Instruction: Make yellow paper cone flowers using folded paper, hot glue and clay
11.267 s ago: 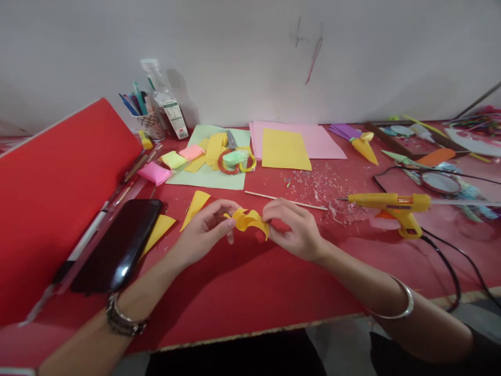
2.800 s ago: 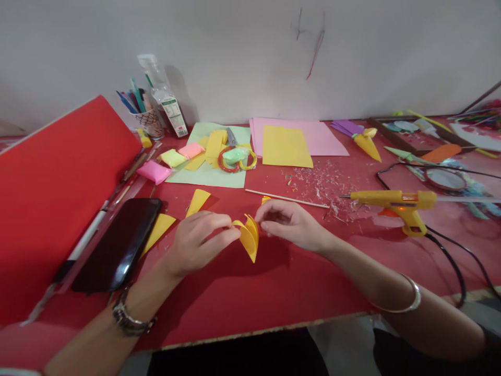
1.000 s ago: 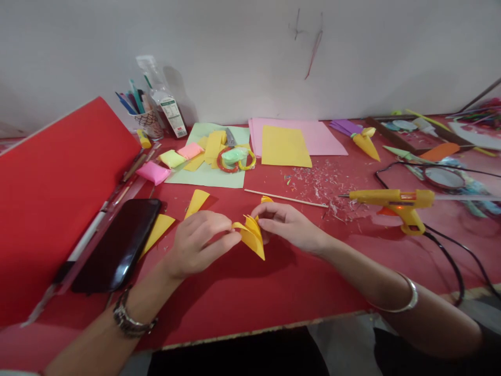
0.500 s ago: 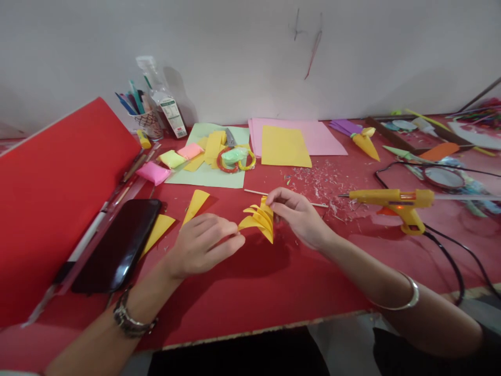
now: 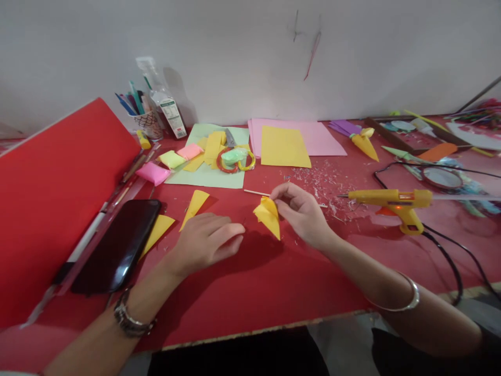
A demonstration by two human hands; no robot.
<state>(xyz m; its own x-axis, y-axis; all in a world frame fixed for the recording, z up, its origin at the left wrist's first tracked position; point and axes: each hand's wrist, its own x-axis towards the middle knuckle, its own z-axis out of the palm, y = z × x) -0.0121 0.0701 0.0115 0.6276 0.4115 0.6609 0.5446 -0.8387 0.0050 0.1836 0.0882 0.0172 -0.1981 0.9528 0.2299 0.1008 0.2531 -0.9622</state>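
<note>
My right hand [image 5: 303, 213] pinches a bundle of folded yellow paper petals [image 5: 269, 216] by its top and holds it just above the red table [image 5: 266, 287]. My left hand [image 5: 203, 242] rests palm down on the table to the left of the bundle, fingers loosely stretched, holding nothing. Two loose yellow paper pieces lie near it, one [image 5: 194, 206] behind the hand and one [image 5: 158, 230] beside the black phone [image 5: 117, 245]. A thin wooden stick [image 5: 256, 192] lies behind my right hand.
A yellow glue gun [image 5: 395, 201] with a black cable stands at the right. Yellow [image 5: 284, 147] and pink paper sheets, scissors, clay packs and a pen cup [image 5: 148, 122] sit at the back. A red board [image 5: 55, 193] leans at the left. Paper scraps litter the middle.
My left hand has let go of the yellow petal bundle and dropped flat onto the table. My right hand has lifted the bundle away to the right and gathered it closed.
</note>
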